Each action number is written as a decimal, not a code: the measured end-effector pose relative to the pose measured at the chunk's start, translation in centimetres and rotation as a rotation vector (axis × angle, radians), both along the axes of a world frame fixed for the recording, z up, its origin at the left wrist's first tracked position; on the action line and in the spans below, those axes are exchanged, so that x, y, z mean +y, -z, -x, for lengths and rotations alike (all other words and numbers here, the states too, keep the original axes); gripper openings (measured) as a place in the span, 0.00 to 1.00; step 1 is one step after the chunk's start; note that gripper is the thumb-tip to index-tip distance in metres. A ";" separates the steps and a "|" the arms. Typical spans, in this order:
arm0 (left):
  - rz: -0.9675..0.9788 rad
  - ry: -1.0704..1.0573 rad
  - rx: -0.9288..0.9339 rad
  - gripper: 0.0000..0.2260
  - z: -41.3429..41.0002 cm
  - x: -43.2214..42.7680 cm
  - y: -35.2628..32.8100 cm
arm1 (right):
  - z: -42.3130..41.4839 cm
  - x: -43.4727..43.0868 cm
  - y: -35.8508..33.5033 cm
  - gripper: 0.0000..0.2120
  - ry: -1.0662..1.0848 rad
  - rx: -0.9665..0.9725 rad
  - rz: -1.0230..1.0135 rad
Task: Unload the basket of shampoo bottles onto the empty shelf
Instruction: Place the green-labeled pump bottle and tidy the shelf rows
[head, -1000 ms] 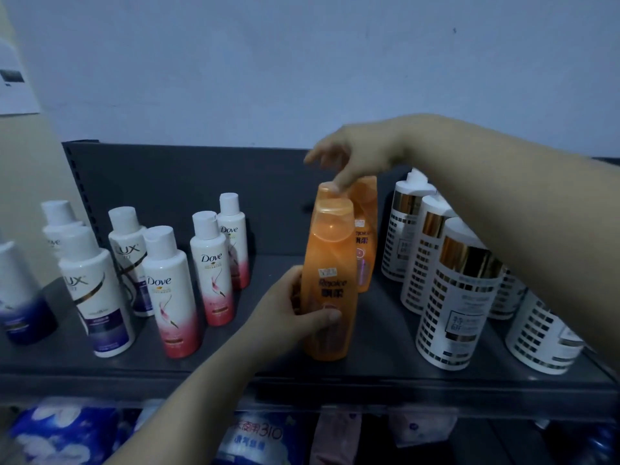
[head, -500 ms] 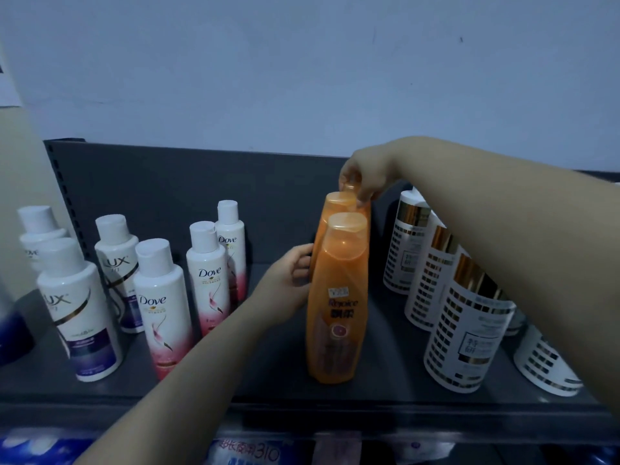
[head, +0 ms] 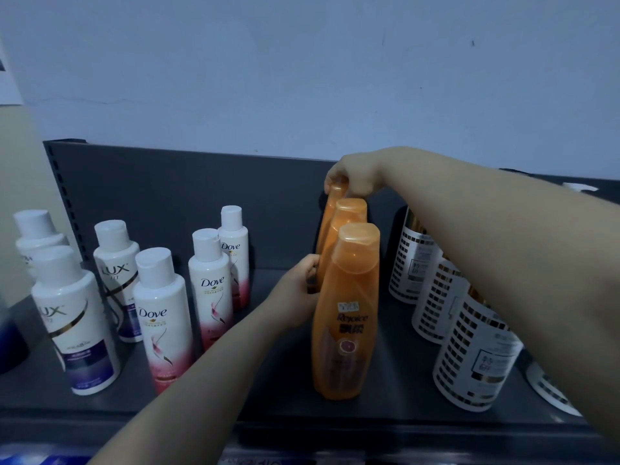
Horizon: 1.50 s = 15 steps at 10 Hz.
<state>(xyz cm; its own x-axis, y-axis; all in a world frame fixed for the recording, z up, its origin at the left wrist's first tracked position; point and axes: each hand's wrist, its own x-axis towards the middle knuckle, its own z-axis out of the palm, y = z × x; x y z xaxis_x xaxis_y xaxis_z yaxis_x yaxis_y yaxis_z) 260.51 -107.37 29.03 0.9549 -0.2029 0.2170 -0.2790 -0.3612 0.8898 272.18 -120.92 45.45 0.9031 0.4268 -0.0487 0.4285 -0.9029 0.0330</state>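
**Orange row gets squared up**

Three orange bottles stand upright in single file on the shelf (head: 268, 407). The front bottle (head: 349, 313) is nearest the edge, with the middle bottle (head: 349, 213) and the rear bottle (head: 327, 213) directly behind it.

The right hand (head: 349, 177) reaches over the front bottle from above. Its fingers are curled down around the rear bottle's cap, probably to nudge it into line.

The left hand (head: 298, 293) is just left of the front bottle, fingers bent against the side of the bottles behind. It looks like a brace so the file doesn't topple. Whether it truly grips or only presses, I cannot tell.

Dove bottles (head: 161, 317) and Lux bottles (head: 72, 317) stand well left of the front bottle, and white-and-gold bottles (head: 476, 357) stand right of it, each kind in its own file. The basket is out of sight.
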 end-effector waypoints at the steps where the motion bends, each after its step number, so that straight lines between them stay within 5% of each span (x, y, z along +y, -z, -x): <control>1: 0.012 0.010 -0.002 0.17 -0.1 0.0 0.1 | 0.0 0.0 0.0 0.19 -0.008 -0.006 0.003; 4: 0.018 0.004 -0.020 0.18 -0.4 0.0 0.2 | 0.5 0.5 0.0 0.27 0.011 -0.022 0.071; 5: 0.142 -0.003 0.042 0.23 0.3 0.8 0.5 | 1.9 0.0 -0.8 0.31 0.008 -0.047 -0.034; 6: 0.216 -0.087 -0.075 0.22 2.4 2.4 1.5 | 5.0 -0.8 -1.9 0.27 -0.046 -0.127 -0.282; 7: 0.209 0.047 -0.142 0.26 5.1 2.9 3.5 | 8.5 -1.3 -1.8 0.21 -0.100 -0.138 -0.466; 9: 0.109 0.116 -0.061 0.20 6.0 1.1 5.6 | 11.1 -2.6 0.6 0.16 -0.104 -0.109 -0.293; 13: 0.130 0.098 -0.025 0.24 7.7 0.3 4.2 | 11.8 -2.5 0.3 0.20 -0.172 -0.211 -0.400; 15: 0.049 -0.576 -0.654 0.17 12.3 7.1 2.7 | 16.5 1.8 0.5 0.21 -0.351 -0.336 -0.552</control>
